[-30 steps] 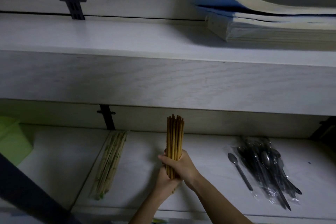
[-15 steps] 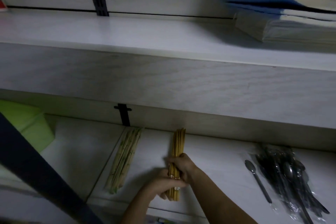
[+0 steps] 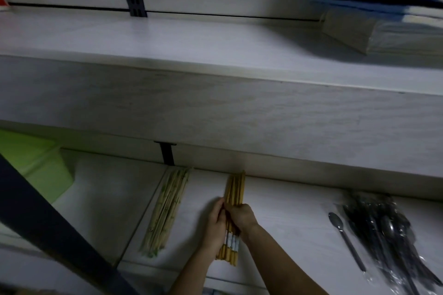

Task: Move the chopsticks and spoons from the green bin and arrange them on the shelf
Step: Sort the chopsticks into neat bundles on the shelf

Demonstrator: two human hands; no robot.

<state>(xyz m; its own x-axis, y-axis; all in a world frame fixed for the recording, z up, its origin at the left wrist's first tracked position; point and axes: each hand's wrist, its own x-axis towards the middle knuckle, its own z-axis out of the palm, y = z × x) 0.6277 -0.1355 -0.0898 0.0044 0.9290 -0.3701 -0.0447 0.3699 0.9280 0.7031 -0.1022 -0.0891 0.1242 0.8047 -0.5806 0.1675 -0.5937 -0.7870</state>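
Note:
A bundle of yellow-brown chopsticks (image 3: 235, 187) lies flat on the lower white shelf (image 3: 287, 206), pointing toward the back wall. My left hand (image 3: 215, 225) grips its left side and my right hand (image 3: 244, 218) curls over it from the right. A pale bamboo-patterned chopstick bundle (image 3: 165, 211) lies to the left. One loose metal spoon (image 3: 345, 237) lies to the right, beside a clear plastic pack of dark spoons (image 3: 393, 235). The green bin (image 3: 33, 165) shows at the far left.
A thick upper shelf board (image 3: 215, 108) overhangs the lower shelf. Stacked books (image 3: 383, 19) lie on the upper shelf at the right. A dark diagonal bar (image 3: 48, 227) crosses the lower left. Black wall brackets (image 3: 167, 155) stand behind.
The yellow-brown chopsticks went from standing upright in both hands to lying flat on the lower shelf. Both hands stay on the bundle.

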